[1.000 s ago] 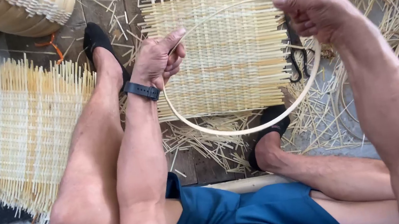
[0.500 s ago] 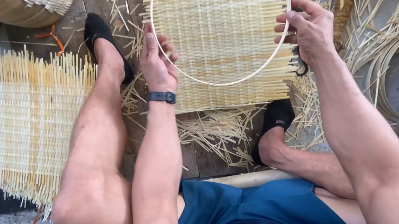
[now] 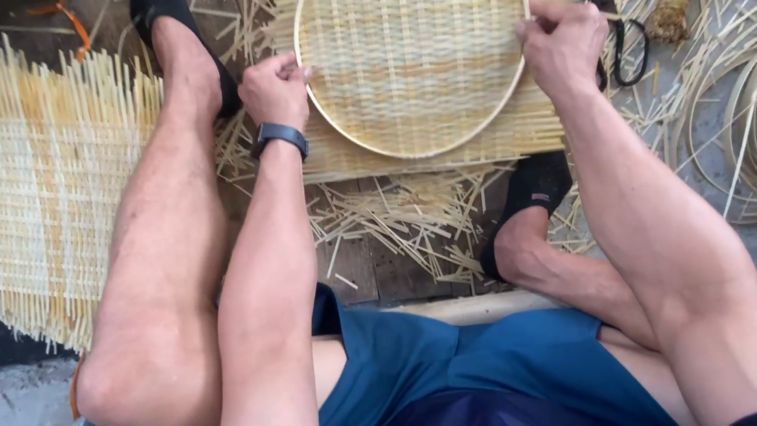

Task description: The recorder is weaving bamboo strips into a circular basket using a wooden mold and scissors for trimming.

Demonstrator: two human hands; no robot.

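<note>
Between the two hands, a round bamboo hoop (image 3: 430, 149) is lying flat on the woven bamboo mat (image 3: 413, 45); the left hand (image 3: 275, 92) and right hand (image 3: 562, 42) are each gripping its rim at opposite sides; the mat's top edge is running out of frame; fingertips are curling out of sight.

Blue shorts (image 3: 484, 368), black wristwatch (image 3: 278, 138) (left wrist), black socks (image 3: 537, 188)
</note>
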